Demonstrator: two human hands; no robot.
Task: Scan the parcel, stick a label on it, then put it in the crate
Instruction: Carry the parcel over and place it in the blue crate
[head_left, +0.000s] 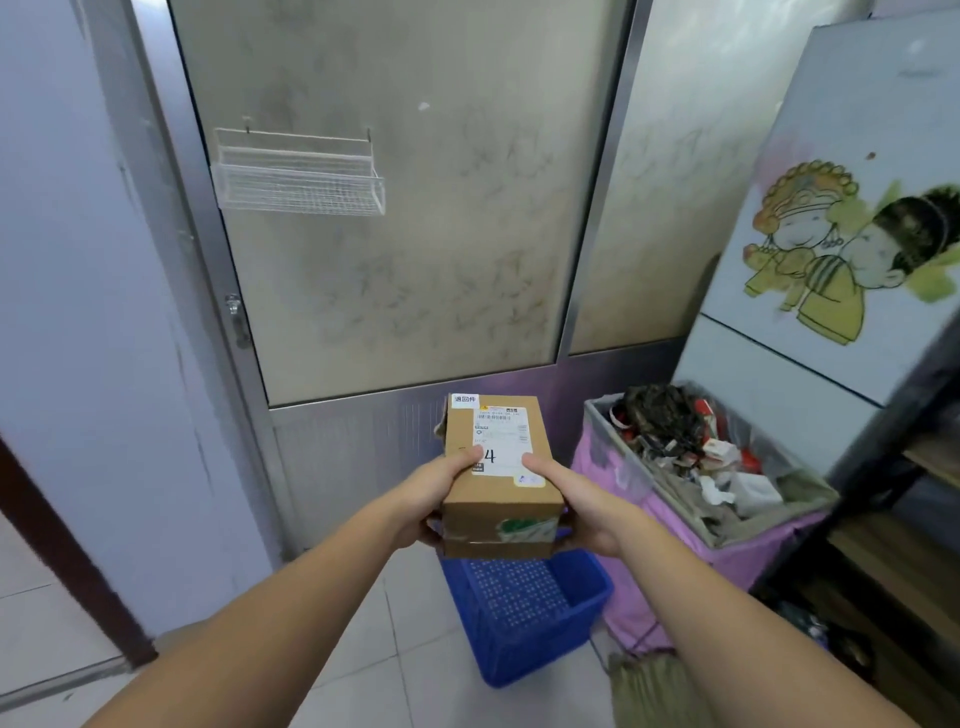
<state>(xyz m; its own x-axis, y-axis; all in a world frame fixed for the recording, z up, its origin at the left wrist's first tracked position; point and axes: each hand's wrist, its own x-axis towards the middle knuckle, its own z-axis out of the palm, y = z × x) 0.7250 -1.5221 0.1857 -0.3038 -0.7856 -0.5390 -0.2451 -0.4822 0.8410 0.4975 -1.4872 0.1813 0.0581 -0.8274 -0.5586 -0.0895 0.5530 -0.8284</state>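
Observation:
A brown cardboard parcel (498, 499) is held out in front of me, above a blue perforated plastic crate (524, 618) on the tiled floor. The parcel's top carries a white shipping label (501, 441) with a barcode and a handwritten "4", plus a small white sticker (465, 399) at its far left corner. My left hand (436, 493) grips the parcel's left side, thumb on top. Gripping the right side, also thumb on top, is my right hand (582, 499). The crate looks empty where I can see into it.
A waste bin lined with a pink bag (675, 530) and full of scraps stands right of the crate. Behind is a frosted glass door (395, 234) with a wire basket (298, 179). A cabinet with a cartoon sticker (831, 249) and dark shelving (883, 571) fill the right.

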